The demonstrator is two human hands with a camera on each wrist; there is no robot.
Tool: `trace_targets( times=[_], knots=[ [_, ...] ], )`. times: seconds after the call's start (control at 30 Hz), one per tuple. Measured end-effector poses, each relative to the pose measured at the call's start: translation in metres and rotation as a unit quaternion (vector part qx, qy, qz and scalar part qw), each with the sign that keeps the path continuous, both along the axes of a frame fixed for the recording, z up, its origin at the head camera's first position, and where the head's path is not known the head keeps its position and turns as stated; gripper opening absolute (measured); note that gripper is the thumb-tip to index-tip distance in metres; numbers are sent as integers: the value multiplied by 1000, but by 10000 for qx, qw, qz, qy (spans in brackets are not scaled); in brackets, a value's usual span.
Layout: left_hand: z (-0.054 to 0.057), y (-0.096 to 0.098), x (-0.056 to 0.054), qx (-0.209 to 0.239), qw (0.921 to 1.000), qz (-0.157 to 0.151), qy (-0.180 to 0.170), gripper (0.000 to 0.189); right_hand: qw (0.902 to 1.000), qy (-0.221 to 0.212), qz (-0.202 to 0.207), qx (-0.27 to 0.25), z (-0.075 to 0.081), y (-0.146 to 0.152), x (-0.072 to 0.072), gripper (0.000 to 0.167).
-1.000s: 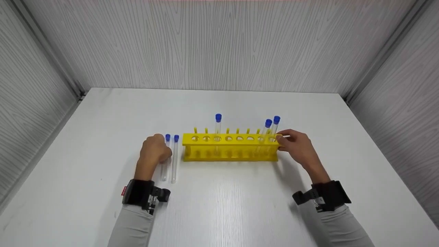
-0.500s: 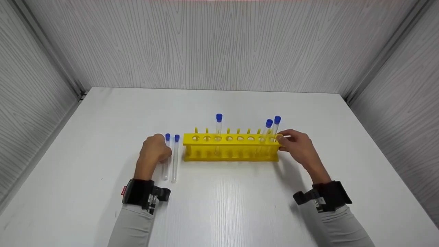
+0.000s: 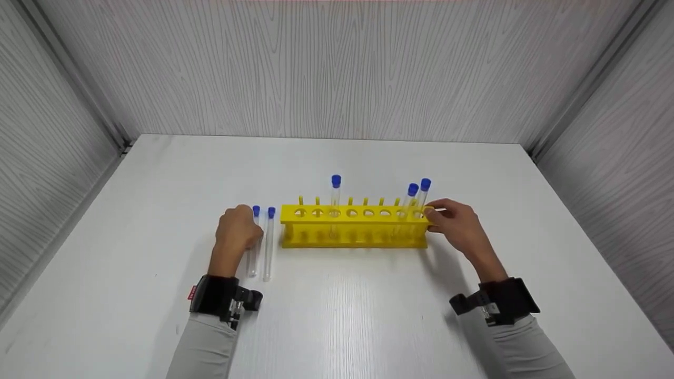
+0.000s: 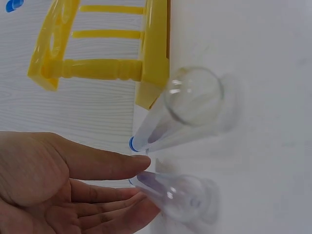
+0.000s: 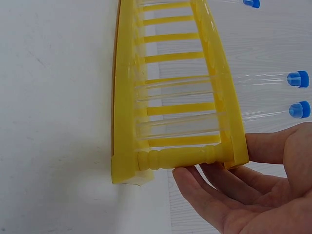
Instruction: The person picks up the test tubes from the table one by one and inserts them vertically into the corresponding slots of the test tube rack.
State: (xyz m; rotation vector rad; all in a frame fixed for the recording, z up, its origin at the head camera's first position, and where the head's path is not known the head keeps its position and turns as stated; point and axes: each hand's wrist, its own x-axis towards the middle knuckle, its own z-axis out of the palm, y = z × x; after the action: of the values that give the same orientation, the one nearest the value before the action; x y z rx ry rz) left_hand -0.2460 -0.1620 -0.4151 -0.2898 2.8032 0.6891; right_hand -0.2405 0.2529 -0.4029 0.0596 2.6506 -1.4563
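Observation:
A yellow test tube rack stands mid-table. My right hand grips its right end, thumb at the top plate and fingers beneath, around the end post. Three clear tubes with blue caps stand in it: one tube left of the middle, then a leaning tube and another tube near the right end. Left of the rack, two capped tubes lie on the table. The nearer-left test tube is pinched between thumb and fingers of my left hand, which partly hides it. The other loose tube lies beside it.
The white table runs back to a pale wood-grain panel. Similar panels rise on the left and right. Thin yellow pegs stick up behind the rack's top plate.

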Motion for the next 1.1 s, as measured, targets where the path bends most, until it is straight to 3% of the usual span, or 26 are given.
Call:
trace_targets(
  times=[0.43, 0.87, 1.1],
  knots=[
    [1, 0, 3, 46, 9998, 15, 183, 45, 10000, -5, 15, 75, 0, 1, 1, 43],
    [5, 0, 2, 279, 9992, 134, -245, 50, 10000, -5, 4, 22, -1, 2, 0, 42],
    [7, -2, 2, 376, 9990, 125, -213, 47, 10000, 19, 28, 38, -1, 1, 1, 43]
  ],
)
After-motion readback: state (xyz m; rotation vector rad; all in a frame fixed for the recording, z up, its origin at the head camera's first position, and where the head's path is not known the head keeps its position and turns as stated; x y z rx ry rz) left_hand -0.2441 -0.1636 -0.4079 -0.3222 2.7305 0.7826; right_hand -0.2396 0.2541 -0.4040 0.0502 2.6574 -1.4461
